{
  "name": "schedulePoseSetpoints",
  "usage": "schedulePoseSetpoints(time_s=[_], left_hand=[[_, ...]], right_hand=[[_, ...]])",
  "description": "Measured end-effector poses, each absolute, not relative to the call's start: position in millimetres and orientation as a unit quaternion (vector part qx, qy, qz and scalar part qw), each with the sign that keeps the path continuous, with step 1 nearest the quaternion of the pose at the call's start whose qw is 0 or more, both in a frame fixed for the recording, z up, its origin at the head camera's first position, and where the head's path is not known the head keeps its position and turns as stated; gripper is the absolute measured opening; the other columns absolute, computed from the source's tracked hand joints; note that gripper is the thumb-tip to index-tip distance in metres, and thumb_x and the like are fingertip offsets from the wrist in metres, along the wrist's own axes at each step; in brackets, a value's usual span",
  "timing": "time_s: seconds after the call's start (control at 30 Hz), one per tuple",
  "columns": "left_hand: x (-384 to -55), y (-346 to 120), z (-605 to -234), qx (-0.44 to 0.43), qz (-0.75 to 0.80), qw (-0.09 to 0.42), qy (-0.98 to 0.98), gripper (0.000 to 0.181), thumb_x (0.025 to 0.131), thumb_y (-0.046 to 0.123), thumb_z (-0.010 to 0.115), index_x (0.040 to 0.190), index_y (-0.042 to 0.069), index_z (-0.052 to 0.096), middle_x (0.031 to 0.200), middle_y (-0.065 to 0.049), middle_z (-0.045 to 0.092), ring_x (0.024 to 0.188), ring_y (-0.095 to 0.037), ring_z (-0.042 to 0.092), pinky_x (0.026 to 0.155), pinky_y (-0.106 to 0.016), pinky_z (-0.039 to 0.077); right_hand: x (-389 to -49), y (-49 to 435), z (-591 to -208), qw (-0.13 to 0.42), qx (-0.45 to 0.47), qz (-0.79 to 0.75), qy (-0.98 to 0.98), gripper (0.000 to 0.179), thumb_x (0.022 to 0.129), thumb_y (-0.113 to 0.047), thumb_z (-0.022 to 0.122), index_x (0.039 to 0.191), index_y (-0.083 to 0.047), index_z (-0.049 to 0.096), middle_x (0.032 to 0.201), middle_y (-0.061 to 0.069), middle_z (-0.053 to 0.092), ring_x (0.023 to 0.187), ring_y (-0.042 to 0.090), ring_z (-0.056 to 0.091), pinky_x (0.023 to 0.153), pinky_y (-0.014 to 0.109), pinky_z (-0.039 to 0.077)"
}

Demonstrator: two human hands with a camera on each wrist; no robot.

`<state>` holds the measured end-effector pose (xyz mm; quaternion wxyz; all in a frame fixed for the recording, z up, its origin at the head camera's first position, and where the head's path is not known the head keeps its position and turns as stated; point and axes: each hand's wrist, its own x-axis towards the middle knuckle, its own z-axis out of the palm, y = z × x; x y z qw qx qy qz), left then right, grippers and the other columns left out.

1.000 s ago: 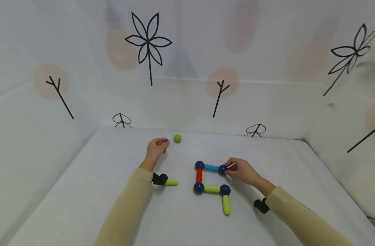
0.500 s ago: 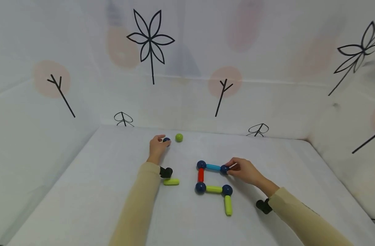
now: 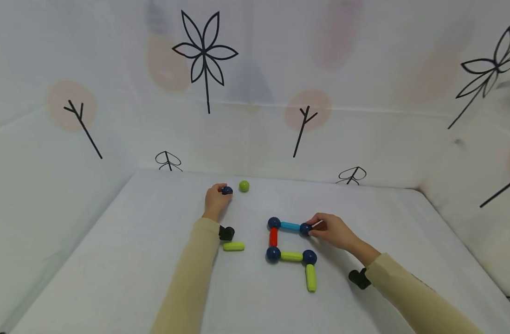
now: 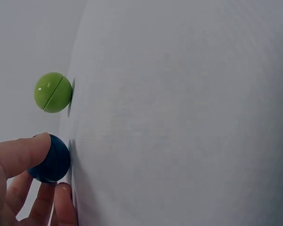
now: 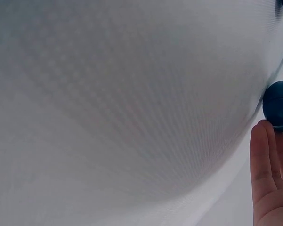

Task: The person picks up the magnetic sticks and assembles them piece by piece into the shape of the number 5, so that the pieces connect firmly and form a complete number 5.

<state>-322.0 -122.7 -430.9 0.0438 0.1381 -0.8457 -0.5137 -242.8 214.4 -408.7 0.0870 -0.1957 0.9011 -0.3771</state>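
Note:
At the back of the table my left hand [image 3: 216, 200] pinches a loose dark blue ball [image 3: 227, 190]. In the left wrist view the thumb [image 4: 26, 153] lies over this ball, with the other fingers on its far side. My right hand [image 3: 333, 231] grips another dark blue ball [image 3: 305, 229] between thumb and fingertips. That ball sits at the right end of a light blue rod [image 3: 290, 226]. A corner ball [image 3: 274, 223] joins this rod to a red rod [image 3: 273, 237]. Below, a ball [image 3: 273, 254], a lime rod [image 3: 291, 256], another ball [image 3: 309, 257] and a second lime rod [image 3: 311, 278] continue the chain.
A lime green ball [image 3: 244, 186] rests just right of the left hand. One loose lime rod [image 3: 234, 246] lies close to the left wrist camera [image 3: 227, 233]. White patterned cloth walls [image 3: 246, 134] surround the white table [image 3: 112, 260].
My left hand first lifts off the loose blue ball as its fingers spread, then closes round it again. The left forearm has shifted right. The right hand keeps its grip.

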Motion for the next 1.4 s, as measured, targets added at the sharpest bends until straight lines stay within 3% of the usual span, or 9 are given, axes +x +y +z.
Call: schedulePoseSetpoints(time_s=[0.63, 1.4], left_hand=[[-301.4, -121.0, -417.4, 0.088, -0.530, 0.032, -0.843, 0.043, 0.093, 0.011, 0.071, 0.133, 0.003, 0.059, 0.132, -0.021, 0.057, 0.120, -0.035, 0.053, 0.103, -0.045, 0.042], [-265.6, -93.1, -402.5, -0.020, -0.542, -0.031, -0.840, 0.045, 0.092, 0.018, 0.074, 0.134, 0.009, 0.060, 0.128, -0.014, 0.059, 0.108, -0.029, 0.059, 0.085, -0.037, 0.053]], right_hand=[[-243.1, 214.9, -408.4, 0.084, -0.193, -0.382, 0.900, 0.017, 0.089, 0.003, 0.070, 0.105, 0.002, 0.064, 0.110, 0.018, 0.067, 0.096, 0.031, 0.068, 0.080, 0.038, 0.058], [-241.8, 216.1, -409.2, 0.087, -0.199, -0.385, 0.897, 0.017, 0.089, 0.004, 0.070, 0.105, 0.003, 0.063, 0.110, 0.018, 0.067, 0.098, 0.032, 0.068, 0.081, 0.040, 0.057]])
